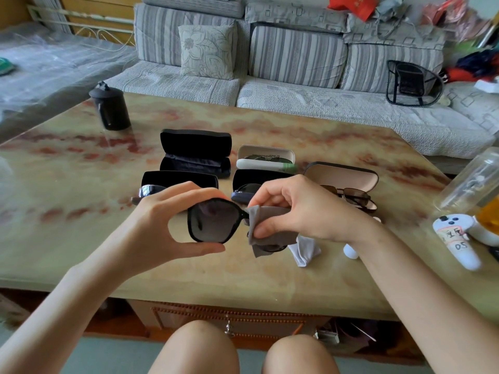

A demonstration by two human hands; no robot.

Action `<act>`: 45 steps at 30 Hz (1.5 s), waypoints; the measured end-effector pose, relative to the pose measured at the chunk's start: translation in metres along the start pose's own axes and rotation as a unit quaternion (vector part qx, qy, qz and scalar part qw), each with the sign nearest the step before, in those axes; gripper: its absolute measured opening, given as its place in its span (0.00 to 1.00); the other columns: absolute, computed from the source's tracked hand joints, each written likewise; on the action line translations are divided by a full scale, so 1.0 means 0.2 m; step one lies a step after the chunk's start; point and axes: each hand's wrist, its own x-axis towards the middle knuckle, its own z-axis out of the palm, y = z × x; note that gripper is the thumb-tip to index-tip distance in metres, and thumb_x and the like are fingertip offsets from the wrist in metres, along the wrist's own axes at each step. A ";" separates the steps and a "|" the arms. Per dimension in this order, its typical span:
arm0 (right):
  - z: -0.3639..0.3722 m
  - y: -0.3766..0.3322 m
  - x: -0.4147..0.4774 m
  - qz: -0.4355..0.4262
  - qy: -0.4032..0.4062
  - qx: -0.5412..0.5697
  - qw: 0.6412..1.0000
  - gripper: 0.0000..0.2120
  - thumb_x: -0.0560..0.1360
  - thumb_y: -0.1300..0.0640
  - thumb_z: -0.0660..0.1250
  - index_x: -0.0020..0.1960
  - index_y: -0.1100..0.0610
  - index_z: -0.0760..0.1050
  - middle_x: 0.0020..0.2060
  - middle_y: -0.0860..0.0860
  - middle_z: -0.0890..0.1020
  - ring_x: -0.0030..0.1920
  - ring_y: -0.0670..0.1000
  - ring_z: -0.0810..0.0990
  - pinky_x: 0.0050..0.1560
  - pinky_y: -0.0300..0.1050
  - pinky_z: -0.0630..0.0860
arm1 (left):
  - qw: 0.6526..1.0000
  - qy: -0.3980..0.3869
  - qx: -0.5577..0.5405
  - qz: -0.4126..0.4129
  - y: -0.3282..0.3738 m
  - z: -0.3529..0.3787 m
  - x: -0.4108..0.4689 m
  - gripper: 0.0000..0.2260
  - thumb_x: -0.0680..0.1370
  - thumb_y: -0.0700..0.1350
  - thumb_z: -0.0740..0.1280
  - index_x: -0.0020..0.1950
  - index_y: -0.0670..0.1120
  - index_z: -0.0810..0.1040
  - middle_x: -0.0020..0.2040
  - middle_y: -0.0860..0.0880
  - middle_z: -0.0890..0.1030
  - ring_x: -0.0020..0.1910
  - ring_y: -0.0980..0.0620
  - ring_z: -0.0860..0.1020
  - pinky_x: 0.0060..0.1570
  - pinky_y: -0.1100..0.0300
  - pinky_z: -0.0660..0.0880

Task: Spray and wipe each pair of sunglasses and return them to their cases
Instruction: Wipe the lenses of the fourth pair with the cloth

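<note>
A: Any writing to read?

B: Only on the white toy at the right edge of the table. A label on it has "05" written by hand, and the line above that is too scrawled to make out. No brand shows on the sunglasses or the cases.

A: Where are the sunglasses?

B: In the air above the near half of the table, in front of the five open cases, with one dark lens facing the camera.

A: The left grip?

B: It is clamped on the rim of the lens on the person's left, thumb underneath and fingers curled over the top.

A: And the right grip?

B: It is closed on a grey cloth. Thumb and fingertips pinch it round the other lens, which the cloth mostly hides.

A: Anything beside it?

B: A white cloth lies on the table just under the right wrist. Brown glasses sit in the tan-lined case.
</note>
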 end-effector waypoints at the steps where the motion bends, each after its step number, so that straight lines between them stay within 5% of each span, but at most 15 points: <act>1: -0.01 0.01 0.00 0.000 0.000 0.012 1.000 0.11 0.68 0.63 0.77 0.46 0.53 0.80 0.40 0.48 0.86 0.43 0.44 0.83 0.50 0.42 0.78 | 1.000 0.001 0.000 0.000 0.00 0.00 0.00 0.28 0.67 0.61 0.72 0.65 0.53 0.74 0.51 0.56 0.77 0.51 0.63 0.74 0.52 0.73 0.69; 4: -0.05 0.03 -0.01 -0.008 -0.017 0.059 0.998 0.07 0.71 0.61 0.71 0.49 0.56 0.81 0.43 0.49 0.86 0.46 0.45 0.83 0.53 0.37 0.78 | 1.000 0.005 -0.002 0.006 0.00 0.01 0.00 0.28 0.68 0.60 0.72 0.65 0.52 0.74 0.51 0.54 0.78 0.51 0.63 0.74 0.52 0.73 0.69; 10: -0.10 0.07 -0.07 0.010 -0.027 0.177 0.984 0.14 0.75 0.76 0.62 0.57 0.66 0.75 0.42 0.48 0.85 0.43 0.43 0.83 0.41 0.32 0.77 | 1.000 0.013 -0.013 -0.002 -0.01 -0.01 0.00 0.28 0.68 0.60 0.72 0.66 0.53 0.74 0.52 0.53 0.80 0.52 0.57 0.78 0.53 0.67 0.74; 14: -0.08 0.08 -0.07 0.006 -0.031 0.131 0.991 0.20 0.71 0.76 0.67 0.57 0.59 0.74 0.49 0.50 0.82 0.47 0.46 0.81 0.46 0.38 0.79 | 1.000 0.016 -0.012 -0.010 -0.02 -0.01 0.01 0.28 0.68 0.60 0.72 0.65 0.50 0.75 0.53 0.52 0.80 0.52 0.56 0.79 0.54 0.69 0.73; 20: 0.01 0.05 -0.03 0.018 0.071 0.020 0.997 0.17 0.64 0.63 0.80 0.46 0.53 0.77 0.41 0.51 0.85 0.42 0.48 0.82 0.49 0.54 0.80 | 1.000 0.010 -0.004 -0.012 -0.01 0.01 0.01 0.28 0.68 0.60 0.73 0.64 0.50 0.76 0.51 0.52 0.80 0.50 0.58 0.78 0.52 0.69 0.72; 26: 0.04 0.04 0.01 -0.028 0.161 0.072 0.984 0.03 0.69 0.58 0.74 0.41 0.54 0.80 0.34 0.46 0.85 0.36 0.41 0.81 0.42 0.35 0.77 | 0.999 0.025 0.011 -0.016 0.00 -0.01 0.02 0.29 0.68 0.60 0.72 0.64 0.45 0.77 0.52 0.49 0.81 0.50 0.55 0.78 0.53 0.66 0.74; 30: 0.03 0.05 0.00 -0.026 0.184 0.115 0.976 0.03 0.75 0.60 0.69 0.43 0.56 0.81 0.33 0.46 0.84 0.34 0.41 0.80 0.38 0.31 0.73 | 0.999 0.029 0.008 -0.023 0.01 0.00 0.03 0.29 0.68 0.61 0.71 0.64 0.45 0.77 0.52 0.49 0.81 0.51 0.55 0.78 0.53 0.66 0.74; 38: 0.07 0.19 -0.11 0.009 0.413 0.248 0.876 0.11 0.75 0.50 0.68 0.38 0.54 0.82 0.35 0.49 0.82 0.41 0.47 0.80 0.52 0.48 0.73 | 0.998 0.044 0.006 -0.038 0.01 0.02 0.01 0.30 0.68 0.60 0.72 0.65 0.45 0.76 0.54 0.50 0.80 0.53 0.56 0.78 0.57 0.69 0.72; 42: 0.13 0.20 -0.19 0.024 0.406 0.308 0.860 0.18 0.78 0.56 0.62 0.31 0.55 0.81 0.30 0.49 0.81 0.37 0.47 0.81 0.54 0.48 0.74 | 0.996 0.066 0.014 -0.049 0.02 0.01 0.00 0.30 0.68 0.60 0.71 0.64 0.45 0.76 0.54 0.49 0.80 0.52 0.56 0.78 0.56 0.66 0.74; 45: 0.18 0.20 -0.20 0.058 0.363 0.355 0.860 0.15 0.73 0.50 0.63 0.33 0.55 0.83 0.34 0.53 0.83 0.39 0.51 0.81 0.53 0.49 0.74 | 0.996 0.067 0.022 -0.046 0.03 0.02 0.01 0.29 0.68 0.59 0.71 0.64 0.44 0.76 0.52 0.48 0.81 0.51 0.56 0.77 0.55 0.70 0.72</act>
